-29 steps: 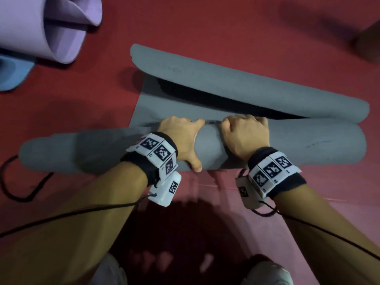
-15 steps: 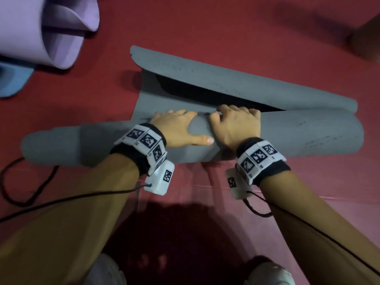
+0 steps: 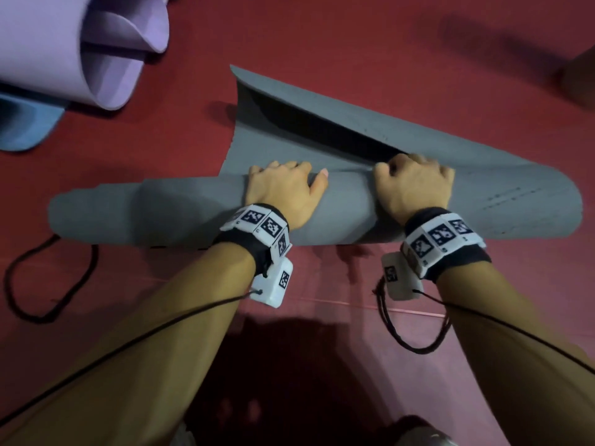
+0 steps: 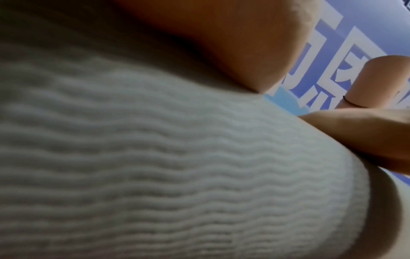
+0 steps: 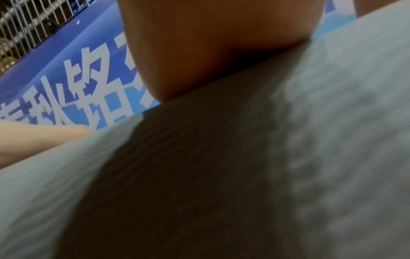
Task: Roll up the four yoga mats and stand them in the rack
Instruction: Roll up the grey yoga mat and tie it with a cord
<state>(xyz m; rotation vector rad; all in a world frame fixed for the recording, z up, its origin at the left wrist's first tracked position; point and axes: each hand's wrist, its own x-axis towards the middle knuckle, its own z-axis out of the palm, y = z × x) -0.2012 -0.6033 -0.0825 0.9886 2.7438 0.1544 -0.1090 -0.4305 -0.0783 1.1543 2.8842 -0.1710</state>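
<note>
A grey yoga mat (image 3: 161, 214) lies mostly rolled across the red floor (image 3: 354, 33). A short unrolled strip runs beyond the roll, and its far edge (image 3: 322, 101) curls up over a dark gap. My left hand (image 3: 283, 188) grips the middle of the roll, fingers hooked over its far side and thumb lying along the top. My right hand (image 3: 415, 185) grips the roll just to the right, fingers curled over where the strip meets it. Both wrist views show only the ribbed mat (image 4: 155, 157) (image 5: 221, 175) under a palm. No rack can be told apart.
A loosely rolled purple mat (image 3: 64, 43) lies at the far left on a blue mat (image 3: 22, 123). A black cable (image 3: 48, 284) loops on the floor at the left. My shoes (image 3: 428, 436) are at the bottom edge. A blue banner (image 5: 66, 78) and metal grille (image 5: 22, 26) stand beyond.
The roll has moved away from me and the flat strip is shorter. Its far edge has lifted higher. Both hands shifted forward over the roll, and the left thumb came up onto the top.
</note>
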